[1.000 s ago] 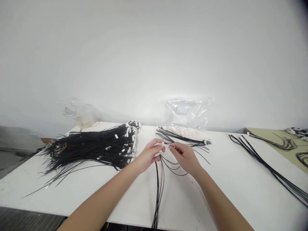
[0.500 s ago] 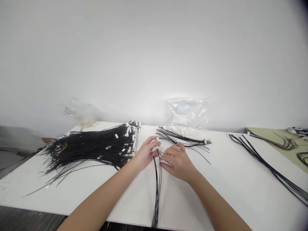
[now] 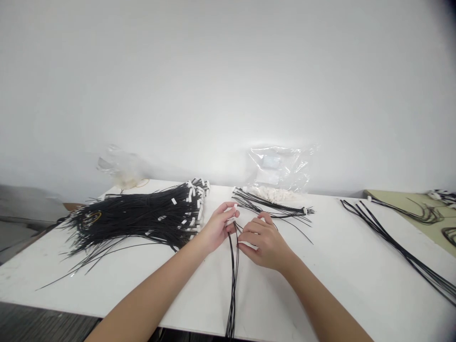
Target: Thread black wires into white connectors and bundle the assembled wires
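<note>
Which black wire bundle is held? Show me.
The thin bundle running from the left hand toward the near edge of the table. Only it is in hand; the large pile, the bundle behind and the bundles at right lie apart.

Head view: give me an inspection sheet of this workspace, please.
Surface: white tabletop, small marks showing.
Job's things: left hand pinches a white connector; black wires hang below.
Clutter: clear plastic bag at back, small white pieces at its base; crumpled clear bag back left.
Hands: left fingers closed on connector; right hand at the wires, grip unclear.
Cables: large black wire pile left; smaller bundles behind the hands and right.
Surroundings: grey wall; co-workers, nothing seen.
</note>
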